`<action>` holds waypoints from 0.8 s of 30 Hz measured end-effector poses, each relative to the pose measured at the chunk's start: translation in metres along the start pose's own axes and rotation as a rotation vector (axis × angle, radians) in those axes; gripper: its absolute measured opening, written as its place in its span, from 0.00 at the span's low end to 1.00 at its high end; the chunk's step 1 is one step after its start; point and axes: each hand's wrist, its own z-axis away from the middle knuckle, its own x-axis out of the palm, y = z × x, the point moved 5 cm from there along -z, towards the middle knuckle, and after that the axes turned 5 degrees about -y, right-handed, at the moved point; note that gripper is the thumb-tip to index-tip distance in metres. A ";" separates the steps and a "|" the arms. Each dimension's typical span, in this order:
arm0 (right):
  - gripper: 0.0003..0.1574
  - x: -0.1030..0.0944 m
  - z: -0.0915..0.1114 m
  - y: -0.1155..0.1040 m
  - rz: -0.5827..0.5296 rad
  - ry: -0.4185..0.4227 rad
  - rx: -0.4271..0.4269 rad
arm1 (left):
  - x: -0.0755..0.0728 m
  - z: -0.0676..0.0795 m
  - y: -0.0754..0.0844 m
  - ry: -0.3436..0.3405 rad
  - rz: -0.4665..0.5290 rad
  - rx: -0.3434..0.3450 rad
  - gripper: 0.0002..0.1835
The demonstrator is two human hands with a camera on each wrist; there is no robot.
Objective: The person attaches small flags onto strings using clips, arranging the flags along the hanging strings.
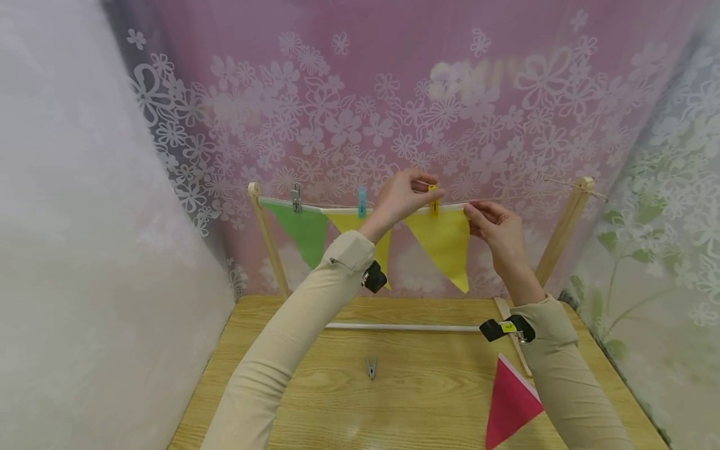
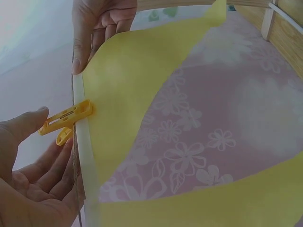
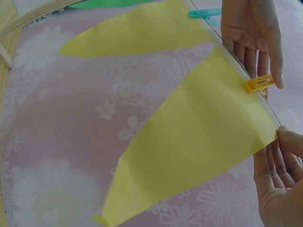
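Note:
A yellow triangular pennant (image 1: 444, 240) hangs by its white top edge from a thin string (image 1: 523, 197). Its top edge is clipped by a yellow clothespin (image 2: 71, 118). My left hand (image 1: 402, 200) holds that clothespin, thumb at one handle and fingers behind the string. My right hand (image 1: 500, 234) pinches the pennant's upper right corner between thumb and fingers. Left of it hang a second yellow pennant (image 3: 142, 30) under a blue clothespin (image 1: 362, 202) and a green pennant (image 1: 300, 231) under a grey clothespin (image 1: 295, 198). My left forearm partly covers the second yellow pennant in the head view.
Wooden posts (image 1: 562, 228) carry the string at both ends. A white rod (image 1: 405, 327) runs low across the wooden table (image 1: 326, 400). On the table lie a grey clothespin (image 1: 372, 368) and, by my right sleeve, a red pennant (image 1: 509, 403). Flowered sheets surround the table.

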 end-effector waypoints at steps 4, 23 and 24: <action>0.11 0.000 0.000 0.000 0.014 -0.005 -0.009 | 0.001 0.000 0.001 -0.003 -0.018 0.007 0.23; 0.20 -0.003 0.005 0.004 0.049 -0.047 -0.004 | -0.006 0.004 0.003 0.032 -0.015 0.033 0.22; 0.21 -0.003 0.006 0.004 0.054 -0.047 -0.009 | -0.007 0.004 0.003 0.033 -0.013 0.032 0.22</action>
